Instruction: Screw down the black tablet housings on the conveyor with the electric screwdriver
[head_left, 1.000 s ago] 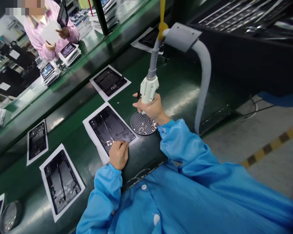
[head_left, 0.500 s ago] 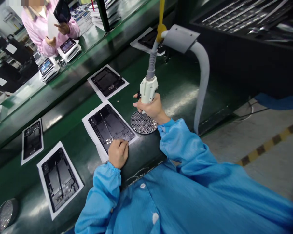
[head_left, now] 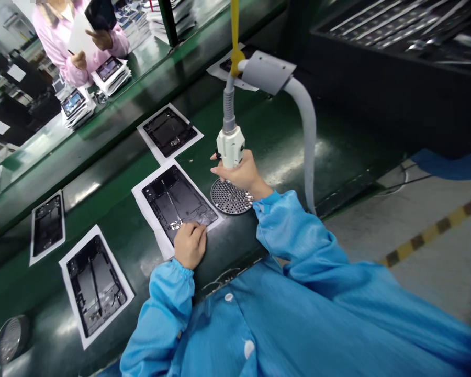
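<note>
My right hand (head_left: 244,173) is wrapped round a white electric screwdriver (head_left: 231,144), held almost upright above a round perforated screw tray (head_left: 228,198). Small shiny screws lie on the tray's right side; the screwdriver's tip is hidden behind my fingers. My left hand (head_left: 190,245) rests on the near edge of an open black tablet housing (head_left: 170,195), which lies on a white sheet (head_left: 143,209). Its fingers are curled in, and whatever is beneath them cannot be seen. A thin strip runs along the housing to a small light-coloured board (head_left: 176,225) beside my left fingers.
A yellow strap (head_left: 234,31) and grey hose (head_left: 310,136) hang at the screwdriver. More tablet housings lie on sheets along the green bench, one at near left (head_left: 96,285). A round dish (head_left: 11,340) stands lower left. Across the bench, a person in pink (head_left: 76,47) holds a panel.
The screwdriver's upper end, strap and hose have swung left. The housings at the back and far left have shifted slightly left. My left hand stays nearly still.
</note>
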The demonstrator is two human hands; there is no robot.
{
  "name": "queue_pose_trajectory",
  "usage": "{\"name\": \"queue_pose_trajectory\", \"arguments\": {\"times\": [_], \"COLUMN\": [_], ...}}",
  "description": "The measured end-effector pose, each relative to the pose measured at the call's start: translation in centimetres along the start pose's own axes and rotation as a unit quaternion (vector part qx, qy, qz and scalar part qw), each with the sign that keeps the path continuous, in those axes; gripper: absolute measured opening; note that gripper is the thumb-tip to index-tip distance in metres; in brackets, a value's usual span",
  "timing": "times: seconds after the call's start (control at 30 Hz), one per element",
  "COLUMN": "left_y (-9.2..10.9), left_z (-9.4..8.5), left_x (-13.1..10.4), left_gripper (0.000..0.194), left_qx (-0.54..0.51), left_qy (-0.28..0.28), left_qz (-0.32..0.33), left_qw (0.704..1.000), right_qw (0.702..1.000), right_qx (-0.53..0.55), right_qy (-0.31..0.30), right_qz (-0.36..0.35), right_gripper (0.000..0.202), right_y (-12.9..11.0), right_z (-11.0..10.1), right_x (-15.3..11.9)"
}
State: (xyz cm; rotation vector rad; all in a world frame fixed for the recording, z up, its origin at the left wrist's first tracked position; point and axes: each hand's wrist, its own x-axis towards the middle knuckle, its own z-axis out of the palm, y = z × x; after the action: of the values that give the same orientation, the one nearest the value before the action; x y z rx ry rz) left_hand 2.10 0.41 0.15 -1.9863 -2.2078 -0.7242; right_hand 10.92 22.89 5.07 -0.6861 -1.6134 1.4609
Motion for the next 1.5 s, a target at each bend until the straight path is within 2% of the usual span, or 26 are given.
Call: {"name": "queue_pose_trajectory", "arguments": {"times": [0.1, 0.17, 0.27, 0.33, 0.47, 0.6, 0.7, 0.77, 0.87, 1.0, 1.23, 1.37, 1.5], "left_y": [-0.7, -1.5, -3.1, -3.9, -4.8, -4.8, -3.8, -2.7, -1.2, -0.5, -0.4, 0.6, 1.4], "left_z": [-1.0, -2.2, -3.8, -4.4, -4.5, -4.9, -5.4, -5.2, -4.0, -2.2, -2.1, -1.7, -1.1], "left_x": [0.0, -0.1, -0.1, -0.1, 0.5, 1.4, 1.5, 1.2, 0.3, -0.9, -2.1, -2.4, -2.1], "left_gripper": [0.02, 0.019, 0.015, 0.014, 0.015, 0.012, 0.014, 0.017, 0.022, 0.027, 0.028, 0.033, 0.039], "left_qx": [-0.038, -0.04, 0.004, 0.03, 0.038, 0.034, 0.049, 0.054, 0.057, 0.083, 0.168, 0.167, 0.143], "left_qy": [0.004, 0.024, 0.033, 0.001, -0.073, -0.103, -0.106, -0.096, -0.074, -0.042, -0.025, -0.033, -0.061], "left_qz": [-0.007, -0.04, -0.105, -0.135, -0.177, -0.189, -0.168, -0.14, -0.082, -0.035, -0.026, -0.011, -0.041], "left_qw": [0.999, 0.998, 0.994, 0.99, 0.981, 0.976, 0.979, 0.984, 0.992, 0.995, 0.985, 0.985, 0.987], "right_qw": [1.0, 0.999, 0.989, 0.982, 0.974, 0.948, 0.939, 0.937, 0.939, 0.943, 0.946, 0.941, 0.949], "right_qx": [0.014, 0.048, 0.124, 0.144, 0.128, 0.175, 0.183, 0.178, 0.17, 0.171, 0.169, 0.174, 0.132], "right_qy": [0.003, -0.004, -0.062, -0.113, -0.184, -0.265, -0.288, -0.296, -0.294, -0.281, -0.273, -0.285, -0.28], "right_qz": [-0.01, -0.025, -0.053, -0.053, -0.012, 0.02, 0.043, 0.054, 0.056, 0.053, 0.04, 0.052, 0.059], "right_gripper": [0.03, 0.035, 0.043, 0.044, 0.039, 0.041, 0.038, 0.036, 0.034, 0.032, 0.037, 0.051, 0.054], "right_y": [-0.2, -0.5, -1.0, -1.5, -2.9, -4.3, -4.8, -4.7, -4.5, -4.4, -4.1, -4.0, -4.2], "right_z": [0.0, -0.2, -0.7, -1.0, -0.9, 0.0, 0.6, 0.8, 0.8, 0.5, 0.1, 0.4, 1.3], "right_x": [-0.2, -0.4, -0.7, -0.8, -0.8, -1.0, -1.2, -1.3, -1.6, -1.6, -1.7, -1.9, -2.2]}}
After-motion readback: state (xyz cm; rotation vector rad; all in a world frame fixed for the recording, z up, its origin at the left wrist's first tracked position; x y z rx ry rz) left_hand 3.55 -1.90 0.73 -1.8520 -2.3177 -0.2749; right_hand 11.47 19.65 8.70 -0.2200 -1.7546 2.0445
